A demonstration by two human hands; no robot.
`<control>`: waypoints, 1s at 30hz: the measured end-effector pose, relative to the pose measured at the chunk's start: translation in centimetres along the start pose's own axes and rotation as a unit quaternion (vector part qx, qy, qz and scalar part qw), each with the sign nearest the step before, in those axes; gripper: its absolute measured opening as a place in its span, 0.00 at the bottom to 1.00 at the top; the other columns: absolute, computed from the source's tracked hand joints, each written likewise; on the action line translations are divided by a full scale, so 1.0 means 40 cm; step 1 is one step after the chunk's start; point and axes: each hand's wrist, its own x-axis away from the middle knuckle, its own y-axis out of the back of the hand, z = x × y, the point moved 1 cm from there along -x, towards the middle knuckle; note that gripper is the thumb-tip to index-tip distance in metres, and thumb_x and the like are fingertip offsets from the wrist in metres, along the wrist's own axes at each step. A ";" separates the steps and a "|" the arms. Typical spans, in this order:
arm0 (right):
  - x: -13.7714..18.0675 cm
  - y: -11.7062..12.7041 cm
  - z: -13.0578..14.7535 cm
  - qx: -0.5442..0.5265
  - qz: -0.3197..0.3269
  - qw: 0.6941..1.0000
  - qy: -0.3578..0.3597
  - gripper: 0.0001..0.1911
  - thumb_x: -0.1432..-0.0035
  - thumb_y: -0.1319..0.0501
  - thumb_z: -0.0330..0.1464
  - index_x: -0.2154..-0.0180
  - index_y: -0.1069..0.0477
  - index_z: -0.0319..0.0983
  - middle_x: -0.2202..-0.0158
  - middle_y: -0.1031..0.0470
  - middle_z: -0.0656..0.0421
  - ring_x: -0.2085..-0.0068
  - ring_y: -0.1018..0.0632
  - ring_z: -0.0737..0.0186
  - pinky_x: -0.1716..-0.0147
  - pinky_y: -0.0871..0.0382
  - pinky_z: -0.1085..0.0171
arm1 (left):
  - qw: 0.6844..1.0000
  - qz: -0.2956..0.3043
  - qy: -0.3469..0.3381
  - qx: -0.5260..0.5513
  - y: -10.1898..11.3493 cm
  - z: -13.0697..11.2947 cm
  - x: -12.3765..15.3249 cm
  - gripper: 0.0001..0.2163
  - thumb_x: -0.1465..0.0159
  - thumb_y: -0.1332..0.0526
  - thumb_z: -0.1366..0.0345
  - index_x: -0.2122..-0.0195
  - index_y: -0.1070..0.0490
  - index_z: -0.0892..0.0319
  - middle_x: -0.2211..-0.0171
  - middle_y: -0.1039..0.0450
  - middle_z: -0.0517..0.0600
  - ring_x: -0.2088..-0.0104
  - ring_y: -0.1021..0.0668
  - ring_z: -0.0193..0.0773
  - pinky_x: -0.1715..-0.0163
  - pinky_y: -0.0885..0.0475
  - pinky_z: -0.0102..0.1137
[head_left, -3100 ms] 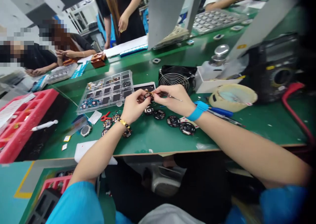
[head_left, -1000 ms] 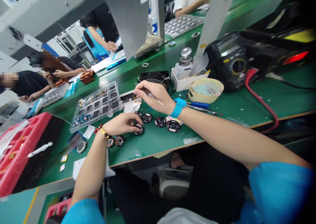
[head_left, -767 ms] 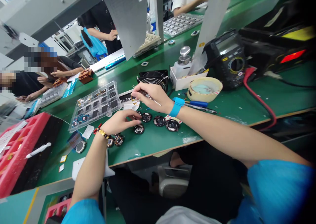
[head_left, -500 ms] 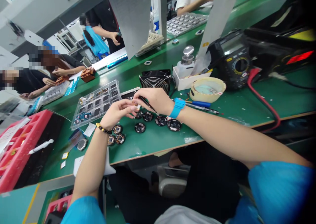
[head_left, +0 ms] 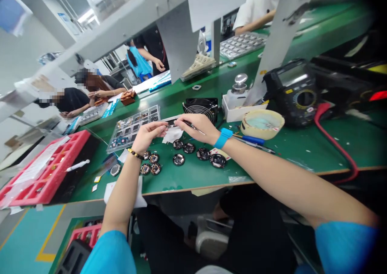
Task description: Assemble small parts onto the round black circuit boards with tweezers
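Note:
My right hand, with a blue wristband, pinches thin metal tweezers whose tips point left. My left hand, wearing a bead bracelet, is raised over the green bench with its fingertips pinched near the tweezer tips; whatever sits between them is too small to name. Below the hands lie several round black modules in a loose row. A white paper scrap lies just under the hands. A clear compartment tray of small parts sits to the left.
Behind the hands stand a black fan, a white box with a pump bottle, a tape roll and a black multimeter with a red lead. A red tray sits far left. Other people work across the bench.
My left hand set a round module down on the bench, then rose to meet the tweezer tips. The camera tilted up and the view shifted.

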 end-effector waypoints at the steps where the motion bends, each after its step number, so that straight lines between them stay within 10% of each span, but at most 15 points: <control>1: 0.000 -0.001 0.000 0.003 0.006 1.000 -0.002 0.18 0.26 0.45 0.42 0.62 0.22 0.40 0.64 0.17 0.58 0.64 0.20 0.60 0.63 0.36 0.64 | 1.000 -0.011 -0.006 -0.013 0.010 -0.005 0.008 0.22 0.42 0.24 0.54 0.51 0.19 0.62 0.61 0.15 0.54 0.65 0.16 0.36 0.60 0.20 0.30; 7: 0.008 -0.008 0.011 0.023 0.035 0.999 0.026 0.19 0.25 0.46 0.44 0.61 0.22 0.41 0.62 0.16 0.57 0.61 0.18 0.57 0.62 0.34 0.62 | 0.960 -0.141 0.010 -0.242 0.165 0.000 0.012 0.17 0.41 0.27 0.53 0.61 0.22 0.62 0.65 0.16 0.54 0.68 0.16 0.38 0.62 0.20 0.32; 14: 0.014 -0.006 0.022 0.047 0.059 0.995 0.062 0.19 0.24 0.48 0.42 0.58 0.22 0.41 0.58 0.15 0.56 0.58 0.16 0.55 0.62 0.32 0.61 | 0.873 -0.260 0.099 -0.401 0.371 0.018 -0.161 0.11 0.34 0.32 0.60 0.59 0.22 0.64 0.61 0.18 0.54 0.58 0.17 0.43 0.52 0.21 0.40; 22: 0.012 -0.005 0.010 0.091 0.082 0.990 0.069 0.20 0.24 0.48 0.41 0.59 0.22 0.40 0.60 0.15 0.54 0.60 0.16 0.55 0.65 0.33 0.62 | 0.840 -0.184 0.139 -0.492 0.359 0.038 -0.296 0.17 0.28 0.36 0.58 0.42 0.28 0.59 0.43 0.27 0.57 0.48 0.21 0.46 0.49 0.21 0.45; 30: 0.011 0.005 0.026 0.048 0.087 0.995 0.005 0.19 0.25 0.50 0.40 0.56 0.21 0.42 0.59 0.15 0.58 0.59 0.17 0.58 0.64 0.36 0.63 | 0.838 -0.155 0.072 -0.519 0.305 -0.021 -0.220 0.13 0.31 0.40 0.60 0.55 0.19 0.62 0.62 0.17 0.55 0.58 0.17 0.45 0.54 0.25 0.34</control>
